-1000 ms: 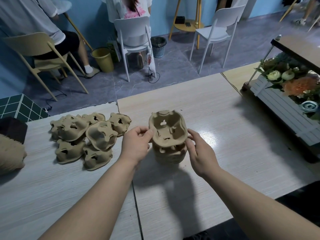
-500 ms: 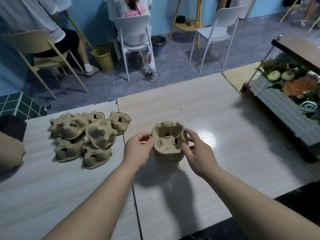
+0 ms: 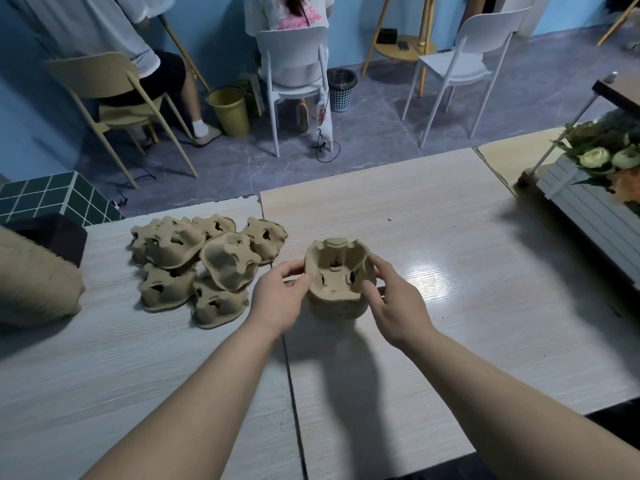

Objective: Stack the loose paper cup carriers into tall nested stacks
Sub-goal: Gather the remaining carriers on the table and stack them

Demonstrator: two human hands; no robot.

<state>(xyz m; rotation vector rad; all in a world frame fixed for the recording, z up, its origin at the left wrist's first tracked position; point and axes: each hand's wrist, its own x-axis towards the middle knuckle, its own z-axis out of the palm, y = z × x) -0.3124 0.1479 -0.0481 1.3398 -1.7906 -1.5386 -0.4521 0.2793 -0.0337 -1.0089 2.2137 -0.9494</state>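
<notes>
A nested stack of brown pulp cup carriers (image 3: 337,282) stands on the pale wooden table (image 3: 450,271) in the middle of the view, open side up. My left hand (image 3: 278,299) grips its left rim with thumb and fingers. My right hand (image 3: 394,299) holds the right side, thumb inside the rim. To the left lies a pile of several loose carriers (image 3: 204,265), most of them upside down and overlapping.
A tall lying stack of carriers (image 3: 34,289) and a dark box (image 3: 52,233) sit at the table's left edge. A white flower crate (image 3: 595,192) stands at the right. Beyond the table are chairs with seated people, a yellow bin and a basket.
The top carrier, held above the stack a second ago, has been pushed down and now sits nested in it. Both hands stayed on the stack's sides.
</notes>
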